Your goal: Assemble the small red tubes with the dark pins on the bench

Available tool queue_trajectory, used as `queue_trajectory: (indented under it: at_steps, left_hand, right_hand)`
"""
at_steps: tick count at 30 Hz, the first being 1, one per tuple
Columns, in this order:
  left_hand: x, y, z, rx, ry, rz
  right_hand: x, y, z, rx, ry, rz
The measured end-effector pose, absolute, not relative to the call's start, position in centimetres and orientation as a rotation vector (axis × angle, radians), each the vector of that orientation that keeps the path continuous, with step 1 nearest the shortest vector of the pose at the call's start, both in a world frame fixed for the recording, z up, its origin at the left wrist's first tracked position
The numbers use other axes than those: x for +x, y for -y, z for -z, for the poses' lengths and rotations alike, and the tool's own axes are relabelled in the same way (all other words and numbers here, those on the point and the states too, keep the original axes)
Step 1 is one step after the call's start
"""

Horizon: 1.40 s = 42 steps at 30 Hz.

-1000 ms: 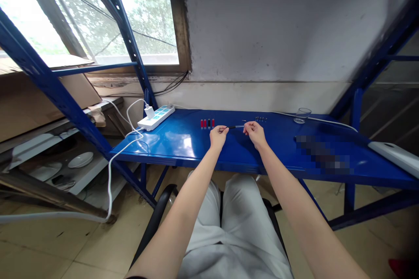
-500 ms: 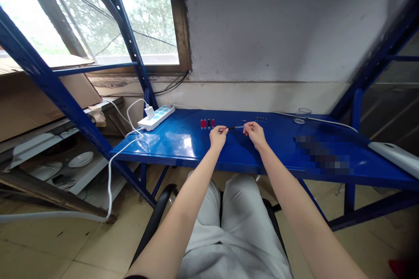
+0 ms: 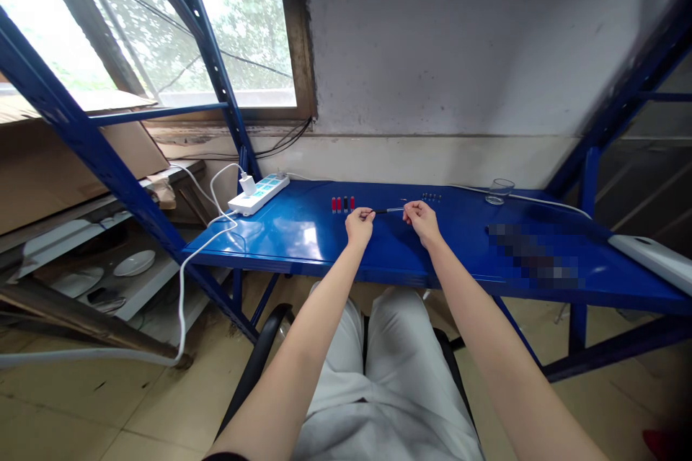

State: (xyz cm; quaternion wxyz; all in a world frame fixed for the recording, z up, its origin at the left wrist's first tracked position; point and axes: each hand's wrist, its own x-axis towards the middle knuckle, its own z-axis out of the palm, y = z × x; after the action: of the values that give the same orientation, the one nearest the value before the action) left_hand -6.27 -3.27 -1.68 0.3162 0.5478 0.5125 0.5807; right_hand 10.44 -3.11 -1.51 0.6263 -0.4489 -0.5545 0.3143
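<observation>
A slim pen (image 3: 390, 210) with a black section and a clear barrel lies level between my hands, just above the blue table (image 3: 281, 230). My left hand (image 3: 357, 227) pinches its black end. The fingers of my right hand (image 3: 423, 222) are closed at the clear end. Beyond my left hand stand several short red and black caps (image 3: 339, 204) in a row. Past my right hand are several tiny dark metallic pieces (image 3: 432, 197) in a line, and one thin small piece (image 3: 404, 199) lies to their left.
At the table's left end is a white power strip (image 3: 260, 194) with a plug and cable. A clear glass (image 3: 499, 191) stands at the back right. A pixelated dark object (image 3: 533, 256) and a white device (image 3: 651, 263) lie to the right.
Very little differs. Both hands keep their hold on the pen, with only a slight shift of the fingers.
</observation>
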Motion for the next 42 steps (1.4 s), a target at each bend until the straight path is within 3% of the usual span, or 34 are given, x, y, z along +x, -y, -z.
queue_trajectory:
  at_steps: [18, 42]
  left_hand:
    - [-6.4, 4.2, 0.6, 1.2, -1.072, -1.456]
    - [-6.2, 3.5, 1.1, 1.27, -1.119, -1.498]
  right_hand:
    - [10.6, 2.8, 1.6, -0.98, 1.107, -0.962]
    - [10.8, 2.6, 2.0, -1.025, 1.177, -0.889]
